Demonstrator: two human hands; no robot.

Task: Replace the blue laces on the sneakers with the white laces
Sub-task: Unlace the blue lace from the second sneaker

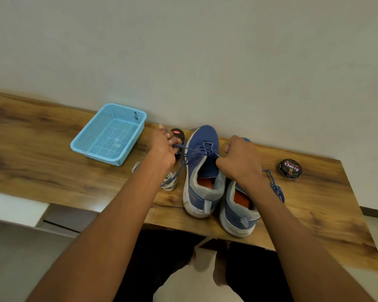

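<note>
On a wooden table (52,136) set against a pale wall, two blue sneakers stand side by side with their heels toward the viewer. Taking the left sneaker (202,171) as the landmark: the right sneaker (238,210) touches it on its right side and sits a little nearer the viewer, with no lace visible on it. A blue lace (196,150) is threaded only through the eyelets of the left sneaker nearest its toe. The left hand (164,149), just left of the left sneaker's toe, grips one end of this lace with curled fingers, the strand stretched taut between hand and eyelets. The right hand (240,162) is above the tongue of the left sneaker, fingers clenched around the other end of the same lace. A second, loose blue lace (276,188) lies on the table right of the right sneaker, partly under the right forearm. A small coil of white laces (169,182) lies just left of the left sneaker, beneath the left wrist. A round black tin (177,134) sits beyond the left hand, beside the left sneaker's toe. A light blue mesh basket (109,134) stands further left of the left sneaker. A black polish tin (290,168) marked "Cherry" lies well to the right, past both sneakers
</note>
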